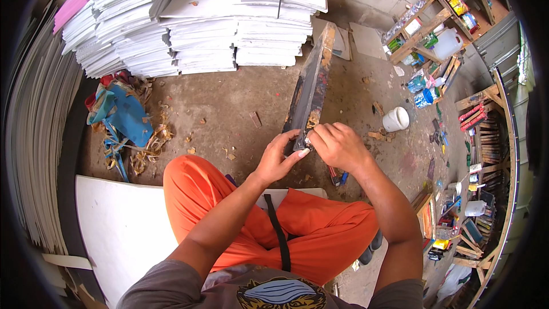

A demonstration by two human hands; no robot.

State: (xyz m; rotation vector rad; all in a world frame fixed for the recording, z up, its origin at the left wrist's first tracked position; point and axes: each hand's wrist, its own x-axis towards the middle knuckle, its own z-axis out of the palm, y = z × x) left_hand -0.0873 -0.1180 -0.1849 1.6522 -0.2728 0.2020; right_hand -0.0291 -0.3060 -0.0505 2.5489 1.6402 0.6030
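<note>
A long, paint-stained screen-printing frame (313, 83) stands tilted before me, seen nearly edge-on, with brown tape scraps along its edge. My left hand (278, 159) grips the frame's near end, its thumb across the near corner and its fingers on the left side. Against the right side of that same end, my right hand (338, 144) is closed, fingers curled and pinched at the edge. Any small piece between those fingertips is hidden. My forearms reach over my orange trousers.
Tall stacks of white sheets (200, 34) stand at the back left. A blue cloth (128, 114) lies beside peeled tape (150, 147) on the floor. To the right are a white bucket (396, 119), a wooden shelf (429, 17) with containers, and a rack of frames (490, 149).
</note>
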